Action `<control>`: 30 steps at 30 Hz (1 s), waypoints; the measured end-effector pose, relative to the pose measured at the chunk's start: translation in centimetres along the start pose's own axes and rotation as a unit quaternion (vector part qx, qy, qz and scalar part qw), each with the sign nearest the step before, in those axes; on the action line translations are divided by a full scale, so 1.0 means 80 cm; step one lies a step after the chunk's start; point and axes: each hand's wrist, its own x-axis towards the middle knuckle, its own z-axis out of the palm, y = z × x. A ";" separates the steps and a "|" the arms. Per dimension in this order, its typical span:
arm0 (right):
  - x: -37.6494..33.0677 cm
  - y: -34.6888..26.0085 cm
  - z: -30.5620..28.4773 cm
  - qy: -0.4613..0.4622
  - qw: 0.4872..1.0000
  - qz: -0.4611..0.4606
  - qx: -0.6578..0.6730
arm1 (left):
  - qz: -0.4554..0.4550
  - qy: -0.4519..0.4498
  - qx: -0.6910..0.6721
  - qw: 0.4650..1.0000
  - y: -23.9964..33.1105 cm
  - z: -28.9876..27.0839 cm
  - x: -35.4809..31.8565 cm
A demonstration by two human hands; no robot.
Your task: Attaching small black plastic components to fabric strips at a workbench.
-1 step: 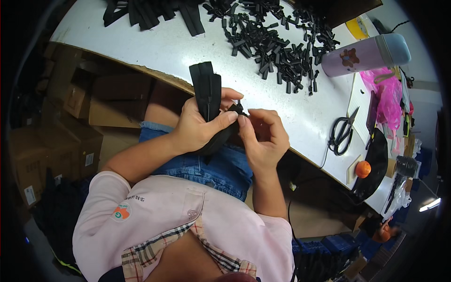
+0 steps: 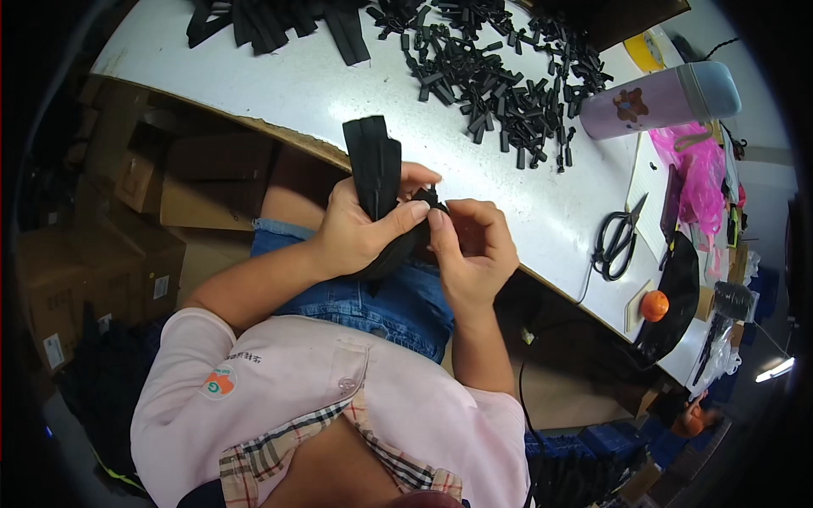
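My left hand is closed around a folded black zipper tape. One end of the tape stands up above the hand and the rest hangs down over my lap. My right hand pinches the other end of the zipper tape between thumb and fingertips, beside my left thumb. A small dark piece at the pinch looks like a zipper slider, but the fingers partly hide it. Both hands are over my lap, just in front of the table edge.
On the white table lie a heap of black zipper sliders and more black tapes. To the right are a lilac bottle, scissors, a pink plastic bag and an orange fruit. Cardboard boxes stand beneath.
The upright end of the zipper tape has tilted and shifted slightly right. My right hand has moved a little left; both hands keep their grip.
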 end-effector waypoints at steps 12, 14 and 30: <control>0.008 -0.003 -0.016 -0.115 0.899 0.262 0.330 | -0.154 -0.089 -0.054 0.983 0.028 -0.012 0.001; 0.010 -0.004 -0.018 -0.121 0.892 0.278 0.334 | -0.120 -0.085 -0.046 0.988 0.021 -0.011 -0.001; -0.007 0.005 -0.005 -0.091 0.981 0.109 0.136 | -0.052 -0.051 -0.011 0.997 0.019 -0.004 0.000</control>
